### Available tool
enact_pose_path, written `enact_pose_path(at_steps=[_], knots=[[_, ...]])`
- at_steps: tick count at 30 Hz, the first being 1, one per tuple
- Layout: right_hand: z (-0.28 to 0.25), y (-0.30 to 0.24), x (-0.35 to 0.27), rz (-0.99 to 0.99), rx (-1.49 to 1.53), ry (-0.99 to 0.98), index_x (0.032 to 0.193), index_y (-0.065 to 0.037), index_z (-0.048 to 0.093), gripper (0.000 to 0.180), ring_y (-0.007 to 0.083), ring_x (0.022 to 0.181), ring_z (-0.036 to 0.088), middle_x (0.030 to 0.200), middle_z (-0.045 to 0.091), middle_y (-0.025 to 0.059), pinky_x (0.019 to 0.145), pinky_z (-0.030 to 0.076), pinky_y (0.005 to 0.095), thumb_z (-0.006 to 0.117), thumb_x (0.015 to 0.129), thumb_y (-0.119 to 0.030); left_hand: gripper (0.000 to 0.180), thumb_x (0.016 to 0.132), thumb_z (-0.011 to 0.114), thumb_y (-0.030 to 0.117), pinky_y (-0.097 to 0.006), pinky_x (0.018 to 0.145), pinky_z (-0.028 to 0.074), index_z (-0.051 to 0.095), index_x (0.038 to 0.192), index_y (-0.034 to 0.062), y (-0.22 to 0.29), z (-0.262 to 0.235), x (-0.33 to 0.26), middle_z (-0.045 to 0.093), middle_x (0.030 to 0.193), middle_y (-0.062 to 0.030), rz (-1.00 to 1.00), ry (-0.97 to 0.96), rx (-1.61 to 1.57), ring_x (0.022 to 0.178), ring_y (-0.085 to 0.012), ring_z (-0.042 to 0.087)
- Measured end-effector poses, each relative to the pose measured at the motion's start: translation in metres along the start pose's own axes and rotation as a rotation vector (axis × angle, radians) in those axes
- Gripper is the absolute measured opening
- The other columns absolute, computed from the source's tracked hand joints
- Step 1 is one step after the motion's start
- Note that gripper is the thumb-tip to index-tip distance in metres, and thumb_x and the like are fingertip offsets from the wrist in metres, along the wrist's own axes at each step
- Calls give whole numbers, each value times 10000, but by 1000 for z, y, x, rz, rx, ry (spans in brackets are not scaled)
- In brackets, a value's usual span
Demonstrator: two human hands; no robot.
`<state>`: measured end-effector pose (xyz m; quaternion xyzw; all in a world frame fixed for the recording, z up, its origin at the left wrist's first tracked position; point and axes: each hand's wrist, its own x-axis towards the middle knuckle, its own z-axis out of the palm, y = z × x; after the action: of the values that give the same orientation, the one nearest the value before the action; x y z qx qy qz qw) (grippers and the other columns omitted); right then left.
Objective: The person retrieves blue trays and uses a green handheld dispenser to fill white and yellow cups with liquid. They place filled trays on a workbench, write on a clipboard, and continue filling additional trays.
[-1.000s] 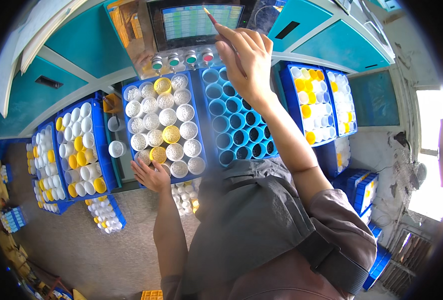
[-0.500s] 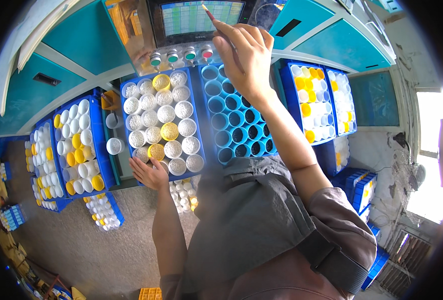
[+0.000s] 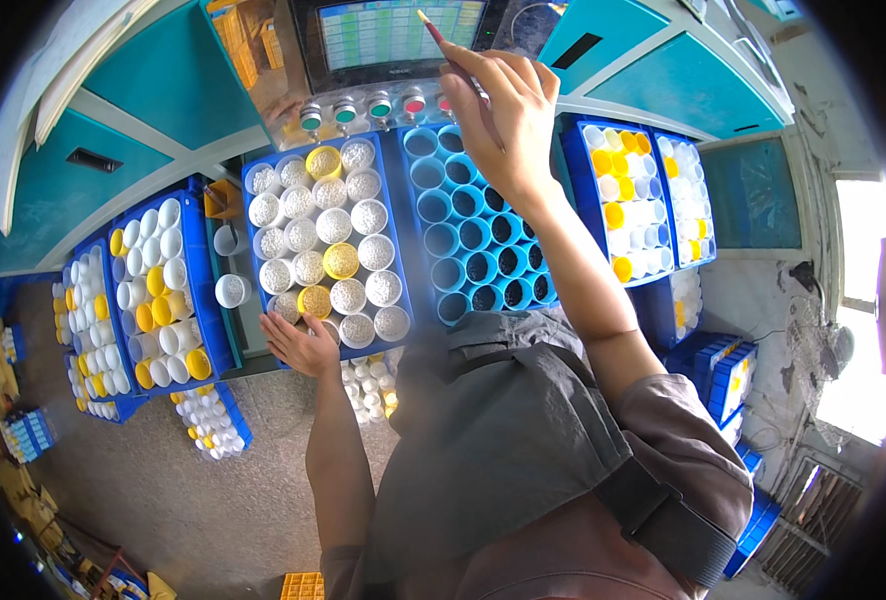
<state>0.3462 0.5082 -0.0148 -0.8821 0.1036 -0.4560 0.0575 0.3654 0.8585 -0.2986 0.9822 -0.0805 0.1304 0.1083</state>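
Slim red stick (image 3: 434,33) with a pale tip: it is in your right hand (image 3: 505,118), at the top of the view, pointing up and to the left. Your right hand is closed around it in a pen-like grip, the fingers curled and the shaft running back into the palm. The tip overlaps the lit screen (image 3: 388,38), which shows a grid of green and blue cells; whether tip and glass touch, you cannot tell from here. Just below the screen is a row of round buttons (image 3: 379,104), green and red.

Your left hand (image 3: 303,346) is open and flat, fingers extended and the thumb apart, with nothing gripped. It lies at the near left corner of a blue tray (image 3: 384,162), beside the cups there. This tray holds rows of round cups, mostly white with a few yellow, filled with small white pellets.

To the right of the tray, beneath your right forearm, stand rows of light-blue cups (image 3: 443,240), several with dark contents. Left of the tray sit two separate white cups (image 3: 231,291), one behind the other. Farther left, blue racks of white and yellow cups (image 3: 170,291) stand tilted; similar racks are on the right (image 3: 615,215). Teal cabinet doors (image 3: 163,85) run behind everything, and a yellow crate (image 3: 303,586) rests on the floor at the lower edge.
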Motion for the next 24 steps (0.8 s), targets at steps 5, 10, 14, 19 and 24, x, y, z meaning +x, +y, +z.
enact_pose_path(at_steps=[5, 10, 14, 19, 24], knots=[[-12, 3, -22, 75, -25, -113, 1125, -94, 712, 291, 220, 990, 626, 948, 715, 92, 946, 366, 437, 680, 918, -295, 611, 956, 576, 329, -510, 1142, 302, 399, 1445, 9, 0, -1, 1, 341, 1554, -162, 7, 3, 5, 1432, -321, 340], [-11, 7, -36, 67, -47, -108, 1139, -117, 686, 353, 208, 881, 609, 878, 676, 27, 849, 364, 399, 715, 875, -350, 584, 955, 574, 327, -512, 1142, 303, 424, 1419, 8, 0, -2, 0, 349, 1546, -165, -1, -7, -4, 1431, -327, 340], [-10, 6, -38, 69, -13, -93, 1108, -122, 688, 326, 199, 828, 601, 823, 654, -6, 799, 365, 388, 725, 863, -333, 563, 952, 577, 320, -516, 1145, 297, 439, 1401, 10, 1, -1, -1, 348, 1544, -167, -1, -4, -10, 1431, -335, 335], [-13, 0, -36, 111, 39, -173, 1099, -79, 701, 222, 217, 921, 617, 934, 708, 74, 873, 380, 387, 656, 923, -207, 584, 957, 564, 331, -502, 1166, 252, 418, 1424, 13, 0, 0, 0, 341, 1552, -158, -8, -9, -35, 1438, -313, 322], [-14, 1, -38, 105, 16, -133, 1087, -74, 703, 205, 216, 914, 626, 918, 711, 82, 879, 377, 398, 638, 922, -179, 592, 952, 580, 315, -518, 1156, 280, 401, 1428, 12, -1, 2, -1, 339, 1548, -173, -2, -10, -39, 1433, -337, 329]])
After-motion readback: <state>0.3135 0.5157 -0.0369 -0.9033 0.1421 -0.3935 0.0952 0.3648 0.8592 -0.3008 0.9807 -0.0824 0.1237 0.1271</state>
